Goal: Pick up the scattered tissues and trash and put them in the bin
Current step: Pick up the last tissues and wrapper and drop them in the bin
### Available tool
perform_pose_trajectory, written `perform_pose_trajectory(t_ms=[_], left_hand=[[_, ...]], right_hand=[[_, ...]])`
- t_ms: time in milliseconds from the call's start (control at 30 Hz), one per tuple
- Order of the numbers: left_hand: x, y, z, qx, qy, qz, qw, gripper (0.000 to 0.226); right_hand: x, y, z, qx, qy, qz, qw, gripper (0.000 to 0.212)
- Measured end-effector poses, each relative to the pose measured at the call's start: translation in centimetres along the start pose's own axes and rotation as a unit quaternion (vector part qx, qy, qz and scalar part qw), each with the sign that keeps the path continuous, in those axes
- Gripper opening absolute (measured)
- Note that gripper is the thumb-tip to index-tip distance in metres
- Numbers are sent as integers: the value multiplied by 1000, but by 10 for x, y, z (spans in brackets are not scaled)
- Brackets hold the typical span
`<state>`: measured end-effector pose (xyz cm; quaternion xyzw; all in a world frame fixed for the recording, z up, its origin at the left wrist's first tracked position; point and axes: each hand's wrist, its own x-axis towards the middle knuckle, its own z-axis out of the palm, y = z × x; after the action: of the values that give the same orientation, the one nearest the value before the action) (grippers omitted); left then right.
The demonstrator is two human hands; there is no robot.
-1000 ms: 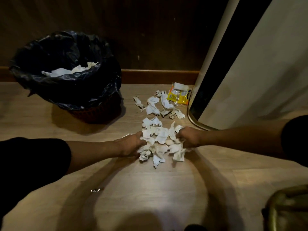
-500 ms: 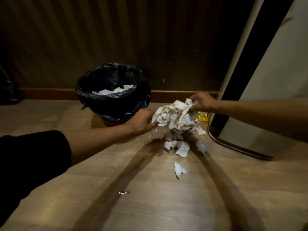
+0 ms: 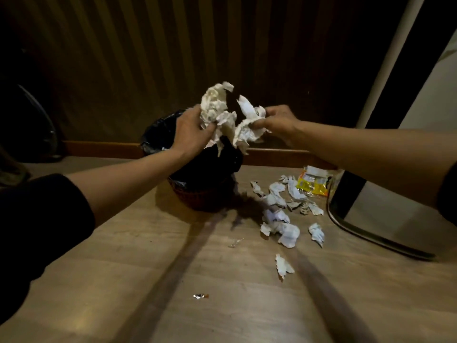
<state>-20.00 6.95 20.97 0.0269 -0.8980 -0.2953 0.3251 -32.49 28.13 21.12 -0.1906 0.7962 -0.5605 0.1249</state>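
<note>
Here, a bundle of crumpled tissues (image 3: 223, 115) is being pinched by the left hand (image 3: 189, 133) and right hand (image 3: 278, 123), both grips pressed together on it, above the black-lined bin (image 3: 197, 169).

Dim and warm-toned, lit from behind the camera. Long arm shadows streaking down the wooden floor (image 3: 222, 305). Dark, murky wall panelling (image 3: 123, 58). Soft blur throughout; wide-angle bending at the edges.

Domestic or hotel-type room interior, dimly lit: wood-plank floor (image 3: 222, 305), dark ribbed wall panelling (image 3: 123, 58), wooden skirting board (image 3: 99, 148), and a small lined waste bin (image 3: 205, 191).
</note>
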Motion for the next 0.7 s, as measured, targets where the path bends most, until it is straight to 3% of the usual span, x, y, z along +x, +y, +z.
perform_pose_trajectory(t_ms=[167,267,367,467,567,700], left_hand=[[20,-32,-14,70,47,-78,993,33],[22,-45,-18,72,44,-158,984,45],[21,-51,-20,29,14,-262,964,60],[20,-51,-22,26,-42,-264,963,58],[23,-52,-28,27,-82,-243,966,58],[22,-63,-37,36,-52,-245,967,67]], right_hand=[[19,-33,42,33,18,1,999,41],[32,-47,67,34,34,20,999,41],[48,-57,87,25,64,54,996,57],[60,-67,101,50,55,74,995,68],[55,-83,114,51,-4,80,995,58],[54,-80,122,49,-22,106,993,46]])
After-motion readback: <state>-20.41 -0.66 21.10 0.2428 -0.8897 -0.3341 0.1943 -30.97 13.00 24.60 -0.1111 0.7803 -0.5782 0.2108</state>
